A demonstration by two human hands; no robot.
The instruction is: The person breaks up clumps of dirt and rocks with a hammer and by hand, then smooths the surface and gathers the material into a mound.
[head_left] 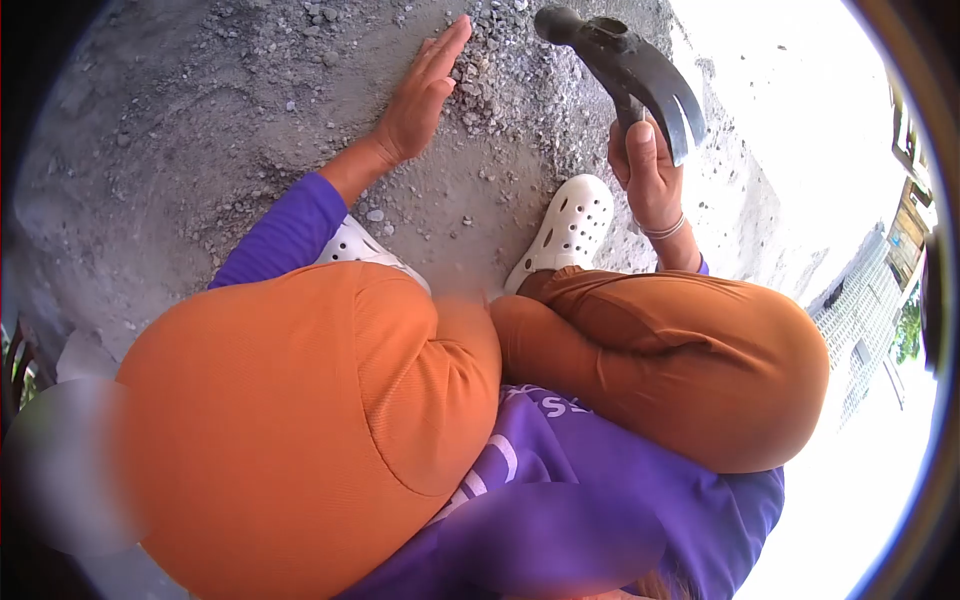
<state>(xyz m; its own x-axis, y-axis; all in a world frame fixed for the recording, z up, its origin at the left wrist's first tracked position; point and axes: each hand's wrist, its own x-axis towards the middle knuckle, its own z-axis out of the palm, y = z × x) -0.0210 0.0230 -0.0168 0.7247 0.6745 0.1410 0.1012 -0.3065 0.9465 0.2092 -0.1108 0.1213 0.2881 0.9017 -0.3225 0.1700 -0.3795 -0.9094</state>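
My right hand (652, 175) is closed around the handle of a claw hammer (625, 70), just below its dark head. The hammer is raised, its round striking face toward the upper left and the split claw curving down at the right. My left hand (415, 105) is stretched out flat over the grey ground, fingers together and pointing up toward a heap of crushed stone (490, 75). Nothing shows in that hand. Most of the hammer's handle is hidden behind my right hand.
White perforated clogs (575, 225) are on my feet, close below the gravel. Loose grit and pebbles cover the grey ground (200, 140) at the left. My bent knees in orange trousers (690, 360) fill the middle. A pale block wall (865, 320) stands at the far right.
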